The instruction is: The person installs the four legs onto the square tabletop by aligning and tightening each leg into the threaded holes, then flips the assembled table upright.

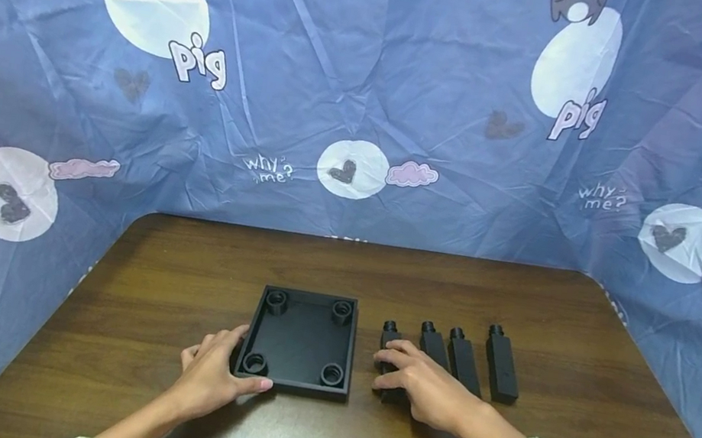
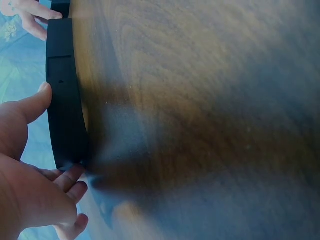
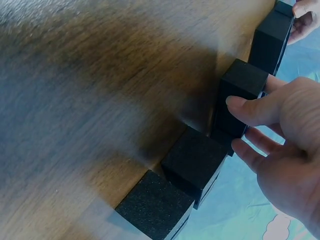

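A square black board (image 1: 303,339) with a raised rim and a round socket in each corner lies on the table. My left hand (image 1: 209,377) grips its near left corner, thumb on the front side and fingers along the left side; the left wrist view shows the board's front side (image 2: 64,110) between them. To the right of the board, my right hand (image 1: 430,391) holds the nearest black square leg (image 1: 391,331). Its threaded end points away from me. In the right wrist view the thumb and fingers lie on opposite sides of this leg (image 3: 244,80).
Three more black legs lie right of the held one: one close beside it (image 1: 434,344), a second (image 1: 466,364) next to that, and a third leg (image 1: 503,368) farther right. A blue printed cloth (image 1: 371,98) stands behind the wooden table (image 1: 213,250) and along its sides.
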`<state>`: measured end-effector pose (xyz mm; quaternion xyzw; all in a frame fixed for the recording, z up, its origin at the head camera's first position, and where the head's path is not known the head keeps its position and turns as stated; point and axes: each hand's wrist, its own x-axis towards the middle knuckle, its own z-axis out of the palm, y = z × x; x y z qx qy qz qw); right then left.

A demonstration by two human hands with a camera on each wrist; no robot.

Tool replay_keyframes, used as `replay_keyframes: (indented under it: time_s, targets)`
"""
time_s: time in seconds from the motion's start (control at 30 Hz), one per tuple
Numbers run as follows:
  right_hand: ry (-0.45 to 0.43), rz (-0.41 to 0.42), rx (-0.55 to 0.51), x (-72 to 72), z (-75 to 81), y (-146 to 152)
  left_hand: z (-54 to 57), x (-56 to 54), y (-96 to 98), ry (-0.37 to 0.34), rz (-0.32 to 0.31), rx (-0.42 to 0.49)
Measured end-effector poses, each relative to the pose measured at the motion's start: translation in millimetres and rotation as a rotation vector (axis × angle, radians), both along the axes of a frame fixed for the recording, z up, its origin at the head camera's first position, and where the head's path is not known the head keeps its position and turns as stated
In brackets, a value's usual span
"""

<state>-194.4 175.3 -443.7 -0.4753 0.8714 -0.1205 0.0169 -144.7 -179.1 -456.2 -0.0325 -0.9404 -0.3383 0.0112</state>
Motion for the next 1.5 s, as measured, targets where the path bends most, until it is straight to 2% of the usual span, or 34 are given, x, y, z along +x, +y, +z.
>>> replay_keyframes:
  time_s: [0.3,0.47,0.57,0.67,0.73,0.8,0.87,0.97,1.03,1.13,1.27,1.5]
  targets:
    - [0.031,0.010,-0.003,0.6,0.0,0,0.2,0.3,0.7,-0.009,0.006,0.001]
    - [-0.002,0.031,-0.059,-1.6,-2.7,3,-0.6,0.2,0.3,-0.021,0.008,0.012]
    - [-0.023,0.073,-0.147,-12.3,-19.2,10,-0.6,-0.1,0.3,-0.016,0.007,0.010]
    - [-0.047,0.114,-0.248,-27.6,-43.8,20,-0.5,-0.3,0.4,-0.013,0.006,0.007]
    - [-0.052,0.135,-0.310,-33.8,-50.5,24,-0.5,-0.3,0.4,-0.016,0.005,0.007]
    - [-0.071,0.128,-0.362,-30.9,-40.6,24,-0.7,-0.3,0.4,-0.018,0.005,0.008]
    - [-0.074,0.118,-0.406,-25.0,-22.8,22,-0.6,-0.1,0.4,-0.014,0.005,0.007]
    - [-0.075,0.062,-0.441,-15.7,2.5,17,-0.3,0.1,0.5,-0.006,0.005,0.006]
    - [-0.068,0.027,-0.453,-13.8,10.5,16,0.2,0.2,0.6,-0.001,0.004,0.006]
    - [-0.045,-0.010,-0.470,-13.5,15.1,15,0.1,-0.1,0.5,0.006,0.002,0.005]
    - [-0.053,-0.014,-0.522,-15.5,15.5,15,-0.2,0.1,0.4,-0.002,0.003,0.006]
    - [-0.217,-0.073,-0.640,-16.0,23.0,14,-1.2,-0.3,0.0,-0.013,0.005,0.009]
